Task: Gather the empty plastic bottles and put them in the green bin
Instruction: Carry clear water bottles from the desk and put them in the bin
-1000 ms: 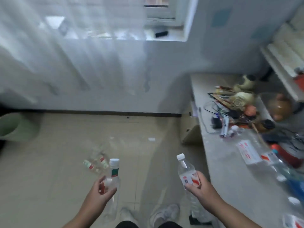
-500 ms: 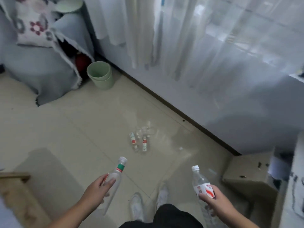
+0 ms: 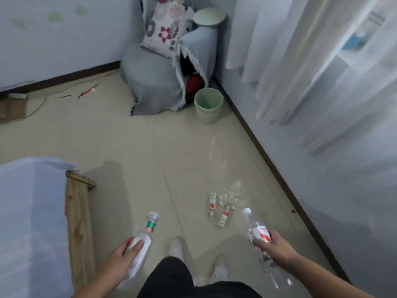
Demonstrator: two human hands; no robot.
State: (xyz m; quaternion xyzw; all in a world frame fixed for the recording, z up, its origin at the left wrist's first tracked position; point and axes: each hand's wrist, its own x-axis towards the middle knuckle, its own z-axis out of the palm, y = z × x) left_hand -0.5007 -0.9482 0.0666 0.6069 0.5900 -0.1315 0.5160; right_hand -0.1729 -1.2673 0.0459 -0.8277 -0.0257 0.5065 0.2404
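Note:
My left hand (image 3: 126,254) grips a clear bottle with a green and red neck label (image 3: 146,233), cap pointing up and away. My right hand (image 3: 272,246) holds a clear bottle with a red and white label (image 3: 256,229) and a white cap. Two more empty bottles (image 3: 219,209) lie crumpled on the tiled floor just beyond my hands, near the wall. The green bin (image 3: 208,105) stands open and upright at the far corner of the floor, beside the wall. Something small lies at its bottom.
A grey covered chair (image 3: 154,82) with a floral cushion (image 3: 165,29) stands left of the bin. A bed with a wooden frame (image 3: 78,222) fills the near left. White curtains (image 3: 311,72) hang along the right wall. My feet (image 3: 178,246) are below.
The view has swung left from the cluttered desk to the room's corner. The bin now lies straight ahead and the floor bottles sit closer to my hands. Both hands still hold their bottles.

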